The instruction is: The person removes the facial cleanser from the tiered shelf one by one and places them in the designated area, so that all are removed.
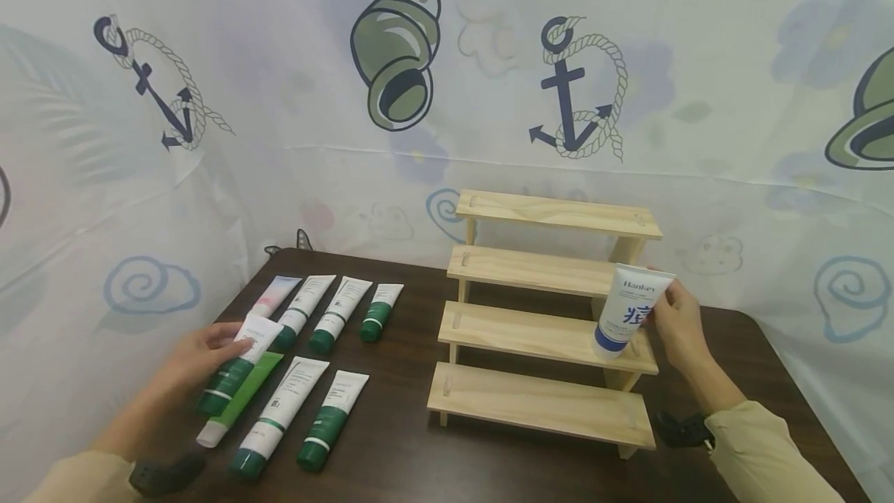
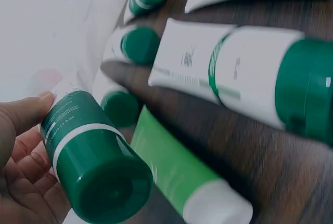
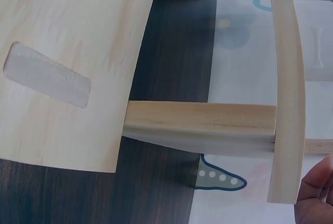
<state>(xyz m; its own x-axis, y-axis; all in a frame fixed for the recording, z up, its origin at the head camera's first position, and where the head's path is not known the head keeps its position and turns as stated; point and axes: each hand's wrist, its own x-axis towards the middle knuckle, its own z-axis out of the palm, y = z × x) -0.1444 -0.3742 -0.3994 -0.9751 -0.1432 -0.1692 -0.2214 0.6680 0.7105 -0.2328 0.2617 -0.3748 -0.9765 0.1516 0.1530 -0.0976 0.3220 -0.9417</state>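
Note:
My left hand (image 1: 202, 352) pinches a white and green squeeze tube (image 1: 237, 371) between thumb and fingers, above a bright green tube (image 1: 244, 394) on the table. In the left wrist view that held tube (image 2: 99, 156) has its green cap toward the camera. My right hand (image 1: 680, 324) grips a white tube with a blue band (image 1: 632, 305) by its right side. This tube stands nearly upright, slightly tilted, cap down at the right end of the second-lowest step of a wooden tiered rack (image 1: 538, 406); whether it touches the board I cannot tell. The right wrist view shows part of the right hand (image 3: 316, 198).
Several white and green tubes (image 1: 285, 410) lie on the dark table (image 1: 391, 425) at the left, plus a pink and white tube (image 1: 275, 296) at the back. A patterned curtain (image 1: 335, 200) hangs behind. Black straps (image 1: 680, 429) circle both wrists.

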